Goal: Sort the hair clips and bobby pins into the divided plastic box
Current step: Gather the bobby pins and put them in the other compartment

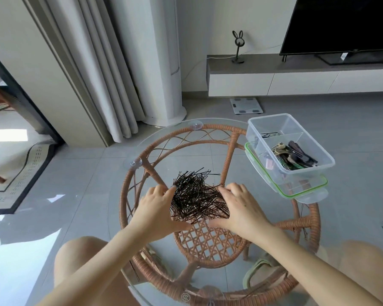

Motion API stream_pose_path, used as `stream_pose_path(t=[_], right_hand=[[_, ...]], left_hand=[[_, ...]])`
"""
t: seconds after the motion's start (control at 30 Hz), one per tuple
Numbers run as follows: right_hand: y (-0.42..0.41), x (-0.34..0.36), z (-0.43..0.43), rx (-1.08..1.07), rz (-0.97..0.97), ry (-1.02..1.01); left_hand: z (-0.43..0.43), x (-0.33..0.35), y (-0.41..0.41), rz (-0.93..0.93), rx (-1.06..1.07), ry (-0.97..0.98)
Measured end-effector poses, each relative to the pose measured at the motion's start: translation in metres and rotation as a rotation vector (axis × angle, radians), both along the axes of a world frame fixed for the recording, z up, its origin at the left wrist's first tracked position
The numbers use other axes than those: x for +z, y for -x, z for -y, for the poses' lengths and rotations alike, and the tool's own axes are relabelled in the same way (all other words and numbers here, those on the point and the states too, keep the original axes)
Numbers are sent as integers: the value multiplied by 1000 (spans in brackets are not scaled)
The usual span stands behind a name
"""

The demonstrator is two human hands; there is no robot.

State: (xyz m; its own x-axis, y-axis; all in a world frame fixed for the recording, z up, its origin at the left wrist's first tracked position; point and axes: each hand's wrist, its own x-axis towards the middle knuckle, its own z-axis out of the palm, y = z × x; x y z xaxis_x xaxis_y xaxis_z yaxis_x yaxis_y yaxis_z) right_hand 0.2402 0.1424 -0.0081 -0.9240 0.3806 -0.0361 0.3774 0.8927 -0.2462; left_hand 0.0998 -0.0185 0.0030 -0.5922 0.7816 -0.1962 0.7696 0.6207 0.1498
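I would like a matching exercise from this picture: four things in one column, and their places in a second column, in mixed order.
Things:
1. pile of bobby pins
2. hair clips
3. green-rimmed lid
4. bathroom scale

Places:
A. under the divided plastic box
B. on the floor by the TV cabinet
C. between the left hand and right hand, on the glass table
D. inside the box's near compartment

Pairs: 1-C, 2-D, 3-A, 4-B

A round glass-topped counter (pixel 119 217) on a wicker frame carried a loose heap of dark bobby pins (pixel 197 197) near its middle. At its far right edge a green-rimmed lid (pixel 303 193) lay under the divided plastic box (pixel 318 151).
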Motion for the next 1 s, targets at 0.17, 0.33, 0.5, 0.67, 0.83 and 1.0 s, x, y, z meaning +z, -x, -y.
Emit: stream_pose_path(t=[0.17,0.33,0.5,0.67,0.83,1.0], right_hand=[[15,-2,2,-16,-78,134],[15,1,0,-5,-126,131],[11,9,-6,18,-189,100],[6,33,-14,26,-237,105],[4,62,-28,-27,-278,188],[1,87,-52,-86,-377,264]], left_hand=[[-17,-2,0,24,14,-59],[-20,1,-1,-12,-36,-85],[-18,3,-3,-36,-16,-152],[-16,20,1,-39,23,-176],[-19,45,3,-41,48,-220],[-29,67,6,-36,52,-255]])
